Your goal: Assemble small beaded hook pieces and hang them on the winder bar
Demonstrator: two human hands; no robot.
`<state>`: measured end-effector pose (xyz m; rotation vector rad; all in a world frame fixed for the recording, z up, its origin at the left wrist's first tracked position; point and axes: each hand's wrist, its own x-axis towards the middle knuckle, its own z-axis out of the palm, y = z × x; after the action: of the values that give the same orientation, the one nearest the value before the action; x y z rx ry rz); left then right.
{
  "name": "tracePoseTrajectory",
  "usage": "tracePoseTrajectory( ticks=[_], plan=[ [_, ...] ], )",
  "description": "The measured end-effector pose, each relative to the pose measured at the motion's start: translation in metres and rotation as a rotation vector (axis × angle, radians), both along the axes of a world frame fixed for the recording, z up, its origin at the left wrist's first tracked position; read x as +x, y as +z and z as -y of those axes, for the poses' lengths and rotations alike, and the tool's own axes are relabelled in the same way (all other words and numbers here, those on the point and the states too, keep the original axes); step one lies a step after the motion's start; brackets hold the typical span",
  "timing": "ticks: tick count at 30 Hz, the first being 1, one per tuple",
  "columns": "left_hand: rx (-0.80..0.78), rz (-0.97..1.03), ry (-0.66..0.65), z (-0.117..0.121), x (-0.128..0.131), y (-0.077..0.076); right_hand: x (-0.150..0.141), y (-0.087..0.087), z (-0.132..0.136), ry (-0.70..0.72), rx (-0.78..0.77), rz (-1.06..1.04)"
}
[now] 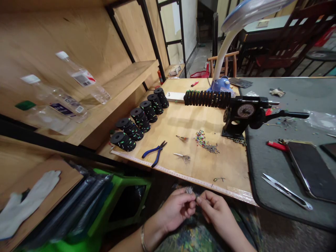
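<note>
Just past the table's front edge, my left hand [178,207] is closed in a pinch, with a wispy tuft of fine pale line [189,190] showing at its fingertips. My right hand [213,209] meets it fingertip to fingertip, also pinched; what lies between its fingers is too small to make out. On the wooden table [157,131] nearby are a white-stemmed tuft [183,156], a brownish tuft [182,138], a small metal piece [218,179], a pile of coloured beads [201,137] and small metal parts [212,148]. Blue-handled pliers [155,153] lie farther left.
A black hand-cranked winder [243,113] carries a row of black discs [207,98]. Several wound black spools [137,119] line the left side. Thread snips [286,190] and a phone [312,169] lie on the grey mat [258,166]. A measuring tape [183,174] follows the front edge.
</note>
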<state>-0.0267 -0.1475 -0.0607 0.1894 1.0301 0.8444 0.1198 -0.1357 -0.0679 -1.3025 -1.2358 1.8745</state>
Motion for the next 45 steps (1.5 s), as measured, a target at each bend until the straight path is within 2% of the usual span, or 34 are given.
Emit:
tracePoseTrajectory(
  ticks=[7,12,21,26,34,40,45],
  plan=[
    [0.261,-0.325,-0.122,0.001,0.002,0.007,0.003,0.001,-0.002,-0.019,0.033,0.038],
    [0.344,-0.466,-0.194,0.001,0.003,0.013,0.002,0.001,-0.002,-0.036,0.022,0.027],
    [0.358,-0.486,-0.223,0.002,0.003,0.017,0.003,0.006,-0.005,-0.117,-0.021,0.000],
    [0.362,-0.473,-0.219,0.002,0.003,0.020,0.006,0.009,-0.005,-0.168,0.020,-0.004],
    [0.432,-0.511,-0.166,0.001,0.004,0.019,0.004,0.001,-0.002,-0.168,0.110,0.007],
    [0.526,-0.690,-0.158,-0.001,0.003,0.019,0.007,0.005,-0.005,-0.034,0.241,0.084],
    [0.547,-0.789,-0.209,-0.001,-0.003,0.023,0.013,0.023,-0.015,0.178,0.477,0.273]
  ],
)
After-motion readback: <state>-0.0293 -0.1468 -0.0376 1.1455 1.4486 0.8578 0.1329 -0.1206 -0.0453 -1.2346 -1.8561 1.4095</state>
